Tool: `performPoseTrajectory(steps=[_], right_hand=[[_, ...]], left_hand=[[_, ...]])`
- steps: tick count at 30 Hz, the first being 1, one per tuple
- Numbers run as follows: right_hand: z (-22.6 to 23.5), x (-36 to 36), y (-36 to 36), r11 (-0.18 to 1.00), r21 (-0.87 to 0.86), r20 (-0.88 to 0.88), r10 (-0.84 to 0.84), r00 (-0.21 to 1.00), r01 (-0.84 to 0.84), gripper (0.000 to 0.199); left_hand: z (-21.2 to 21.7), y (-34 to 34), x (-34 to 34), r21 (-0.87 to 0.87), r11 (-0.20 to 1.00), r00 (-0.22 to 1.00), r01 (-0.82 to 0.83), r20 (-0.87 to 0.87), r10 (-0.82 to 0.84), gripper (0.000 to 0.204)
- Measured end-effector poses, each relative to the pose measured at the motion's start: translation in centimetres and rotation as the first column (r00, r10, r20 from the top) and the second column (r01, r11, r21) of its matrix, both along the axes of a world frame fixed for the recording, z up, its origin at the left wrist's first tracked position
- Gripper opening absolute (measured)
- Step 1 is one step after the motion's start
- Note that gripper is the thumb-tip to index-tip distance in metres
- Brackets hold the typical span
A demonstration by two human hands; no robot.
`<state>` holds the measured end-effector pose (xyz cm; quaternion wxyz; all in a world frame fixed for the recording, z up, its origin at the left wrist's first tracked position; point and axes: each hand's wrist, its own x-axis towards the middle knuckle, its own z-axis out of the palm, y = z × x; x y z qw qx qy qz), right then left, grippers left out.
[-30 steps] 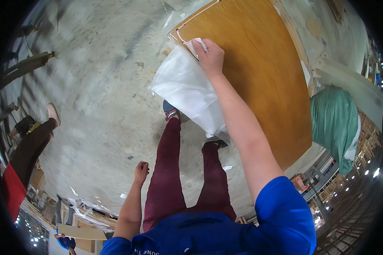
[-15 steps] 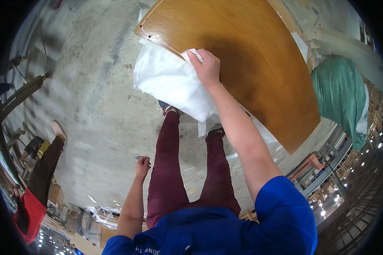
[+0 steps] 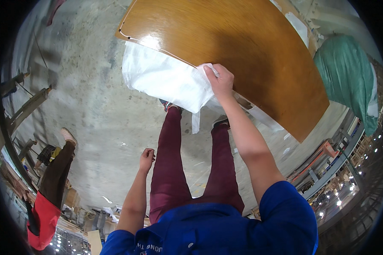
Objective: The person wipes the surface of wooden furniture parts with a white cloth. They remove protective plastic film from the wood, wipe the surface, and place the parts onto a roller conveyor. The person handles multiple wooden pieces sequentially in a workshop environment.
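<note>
Over wooden board point(image 3: 242, 46), right hand point(image 3: 219, 80) grips white sheet point(image 3: 166, 78)

A glossy brown wooden table point(image 3: 242, 46) stands on the grey concrete floor point(image 3: 85, 97). A white sheet point(image 3: 166, 78) lies over the table's near edge, close to its left corner, hanging down past it.

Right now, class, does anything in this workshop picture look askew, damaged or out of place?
Mildly odd: the crumpled white woven sack hangs off the near edge of the glossy brown wooden panel, gripped by the right hand. Pale scraps litter the grey concrete floor. No damage visible.
</note>
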<state>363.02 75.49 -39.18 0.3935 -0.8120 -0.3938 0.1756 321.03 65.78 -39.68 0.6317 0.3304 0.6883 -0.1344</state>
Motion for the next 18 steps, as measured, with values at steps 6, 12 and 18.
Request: performPoseTrajectory(steps=[6,12,18], right_hand=[[0.3,1.2,-3.5,0.997,-0.034,-0.046,-0.071,0.996,0.07,0.024],[0.2,1.6,-4.5,0.994,-0.015,-0.068,-0.109,0.992,0.108,0.023],[-0.1,1.3,-3.9,0.995,0.008,-0.028,-0.099,0.995,0.099,0.021]], left_hand=[[-0.1,0.5,0.8,-0.009,0.999,0.999,0.037,-0.018,-0.038,0.018],[-0.1,0.4,1.5,0.005,0.996,0.996,0.086,-0.007,-0.085,0.018],[-0.2,0.8,2.0,0.024,0.993,0.993,0.114,0.018,-0.114,0.02]])
